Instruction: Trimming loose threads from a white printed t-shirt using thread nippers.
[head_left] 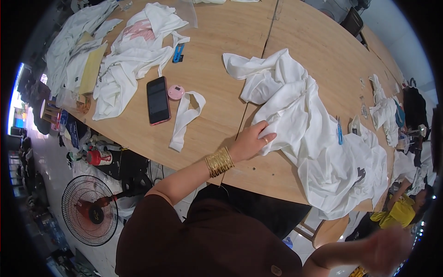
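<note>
White garment (pixel 314 138) sprawls centre-right on the wooden table (pixel 221 55); I keep my left hand (pixel 251 141) flat, fingers spread, pinning its edge, while my right hand (pixel 390 251), blurred at lower right, grip unreadable, should smooth outward.

I count one phone (pixel 158 100), one pink round gadget (pixel 176 92), two blue clips (pixel 178 52) (pixel 339 134), one floor fan (pixel 89 210), one loose white strip (pixel 185 119) here.

Long wooden table (pixel 221 41), floor fan (pixel 90 210)
</note>
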{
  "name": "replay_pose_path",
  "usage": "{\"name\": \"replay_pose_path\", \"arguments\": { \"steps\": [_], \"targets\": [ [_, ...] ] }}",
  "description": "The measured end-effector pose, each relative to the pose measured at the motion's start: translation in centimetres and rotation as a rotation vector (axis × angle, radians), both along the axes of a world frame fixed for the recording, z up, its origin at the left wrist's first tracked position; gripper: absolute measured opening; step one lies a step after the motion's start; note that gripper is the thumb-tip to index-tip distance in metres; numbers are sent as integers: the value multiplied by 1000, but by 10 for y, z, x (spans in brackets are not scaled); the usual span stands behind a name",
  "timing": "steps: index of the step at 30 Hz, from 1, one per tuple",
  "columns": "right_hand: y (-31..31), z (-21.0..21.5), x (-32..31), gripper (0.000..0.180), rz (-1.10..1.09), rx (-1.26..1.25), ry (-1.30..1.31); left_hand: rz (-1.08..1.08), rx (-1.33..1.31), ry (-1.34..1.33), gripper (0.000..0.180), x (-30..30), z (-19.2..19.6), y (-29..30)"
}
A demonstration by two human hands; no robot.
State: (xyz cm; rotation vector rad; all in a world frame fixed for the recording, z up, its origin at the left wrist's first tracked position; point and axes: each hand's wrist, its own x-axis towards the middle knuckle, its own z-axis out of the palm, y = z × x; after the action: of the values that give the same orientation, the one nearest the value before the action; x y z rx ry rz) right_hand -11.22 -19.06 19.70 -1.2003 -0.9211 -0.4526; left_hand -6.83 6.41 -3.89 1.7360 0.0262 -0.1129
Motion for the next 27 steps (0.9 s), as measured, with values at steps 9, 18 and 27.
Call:
{"name": "replay_pose_path", "arguments": {
  "steps": [9, 18, 27],
  "targets": [
    [15, -175, 25, 28, -328, -567, 1320, -643, 21, -347, 31, -48, 28, -76],
    [-61, -185, -25, 27, -662, 218, 1223, -814, 193, -192, 16, -36, 12, -53],
    [-84, -223, -85, 20, -819, 14, 1401, -461, 76, -80, 15, 1, 27, -58]
  ]
}}
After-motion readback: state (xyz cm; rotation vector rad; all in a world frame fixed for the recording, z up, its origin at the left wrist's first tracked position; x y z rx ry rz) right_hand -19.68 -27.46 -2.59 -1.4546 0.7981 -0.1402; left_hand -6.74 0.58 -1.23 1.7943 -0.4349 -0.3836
